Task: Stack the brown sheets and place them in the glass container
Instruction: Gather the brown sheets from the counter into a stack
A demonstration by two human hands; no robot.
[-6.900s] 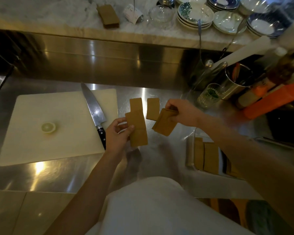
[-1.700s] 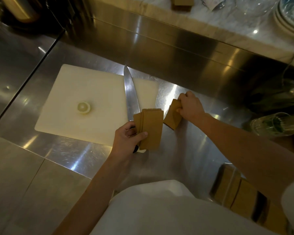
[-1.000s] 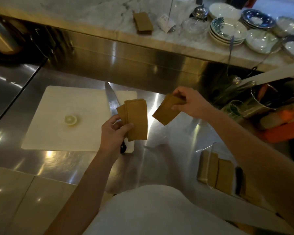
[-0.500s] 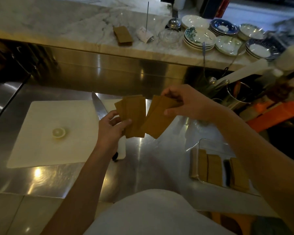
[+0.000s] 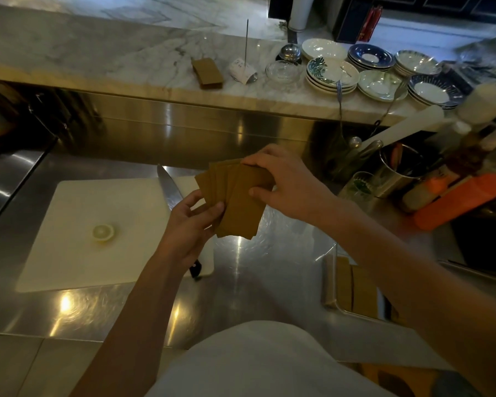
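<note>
Both sets of fingers are clamped on the same fan of brown sheets (image 5: 235,202): left hand (image 5: 191,224) pinching the lower edge, right hand (image 5: 287,184) gripping the top right corner, about five or six sheets splayed, hard to count exactly. Glass container (image 5: 328,282) sits on the steel table (image 5: 269,267) at roughly 4 o'clock from the fan, nearer the right hand, with at least two sheets already standing in it, and the fan's long axis runs about 11 to 5. Also one knife (image 5: 169,187), one cutting board (image 5: 98,196), one lemon slice (image 5: 103,232) at 9 o'clock.
</note>
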